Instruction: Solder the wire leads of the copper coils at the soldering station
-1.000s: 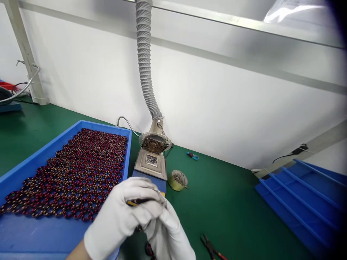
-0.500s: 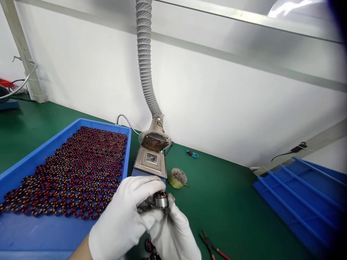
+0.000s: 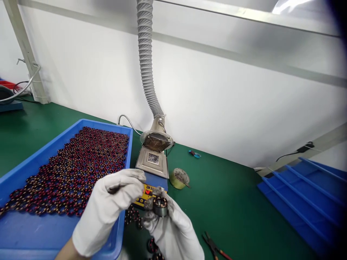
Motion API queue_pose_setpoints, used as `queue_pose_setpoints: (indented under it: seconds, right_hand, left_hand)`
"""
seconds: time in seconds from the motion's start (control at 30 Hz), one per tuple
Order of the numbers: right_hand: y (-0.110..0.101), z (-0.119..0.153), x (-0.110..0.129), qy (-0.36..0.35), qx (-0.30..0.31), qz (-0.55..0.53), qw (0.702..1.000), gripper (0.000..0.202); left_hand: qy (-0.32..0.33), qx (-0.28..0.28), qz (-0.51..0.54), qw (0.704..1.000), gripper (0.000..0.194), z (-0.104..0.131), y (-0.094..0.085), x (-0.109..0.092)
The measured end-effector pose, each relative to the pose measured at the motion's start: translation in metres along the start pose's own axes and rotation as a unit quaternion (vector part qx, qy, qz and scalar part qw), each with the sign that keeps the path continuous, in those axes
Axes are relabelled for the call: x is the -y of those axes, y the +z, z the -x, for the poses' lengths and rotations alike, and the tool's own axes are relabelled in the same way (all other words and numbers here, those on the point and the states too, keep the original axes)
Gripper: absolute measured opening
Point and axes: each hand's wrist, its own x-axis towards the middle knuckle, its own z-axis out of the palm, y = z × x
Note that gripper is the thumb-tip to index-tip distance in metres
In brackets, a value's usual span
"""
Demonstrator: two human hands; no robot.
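I see the metal cup (image 3: 160, 208), copper windings showing at its top, in the lower middle of the frame, where the right hand (image 3: 177, 227) has its gloved fingers closed around it. Just left of it is the left hand (image 3: 111, 200), its fingers bent and near together; I cannot tell whether they grip anything. Behind the hands I make out a machine (image 3: 154, 180) with red lit digits. Loose coils (image 3: 152, 245) lie on the green surface (image 3: 230, 202), lower centre. A blue tray (image 3: 38, 231) of packed rings (image 3: 81, 169) takes up the left. Right of the machine stands a tin (image 3: 177, 185); pliers (image 3: 213, 246) lie lower right of centre.
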Motion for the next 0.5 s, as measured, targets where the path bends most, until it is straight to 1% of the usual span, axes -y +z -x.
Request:
queue_pose_setpoints:
  seconds: [0.03,0.1,0.13,0.17,0.2,0.27,0.37,0.43,0.5]
  right_hand:
    - [0.001,0.0,0.001,-0.001,0.004,0.0,1.0,0.035]
    - [0.002,0.0,0.002,-0.002,0.01,0.008,1.0,0.036]
    - [0.003,0.0,0.001,-0.004,0.008,0.016,1.0,0.036]
    - [0.003,0.0,0.0,-0.011,0.003,0.026,1.0,0.036]
    - [0.002,0.0,-0.001,-0.021,-0.004,0.037,0.999,0.037]
    - [0.0,0.0,-0.003,-0.041,-0.016,0.054,0.998,0.04]
    - [-0.003,0.002,-0.003,-0.049,-0.013,0.069,0.996,0.047]
    - [-0.001,0.004,0.0,-0.048,-0.009,0.078,0.996,0.045]
    - [0.002,0.006,0.002,-0.039,-0.005,0.078,0.996,0.041]
  left_hand:
    - [-0.015,0.028,-0.024,0.999,0.009,0.0,0.0,-0.003]
    - [-0.043,0.106,-0.064,0.991,0.019,0.0,0.002,-0.005]
    - [-0.051,0.131,-0.064,0.988,0.021,-0.001,0.004,-0.005]
    - [-0.051,0.141,-0.05,0.987,0.022,-0.001,0.006,-0.003]
    - [-0.045,0.141,-0.03,0.989,0.021,0.0,0.009,-0.001]
    - [-0.034,0.124,0.019,0.992,0.02,0.001,0.012,0.003]
    - [-0.025,0.103,0.089,0.99,0.019,0.005,0.013,0.006]
    - [-0.028,0.065,0.145,0.987,0.018,0.007,0.011,0.005]
    - [-0.041,0.038,0.15,0.987,0.013,0.007,0.007,0.001]
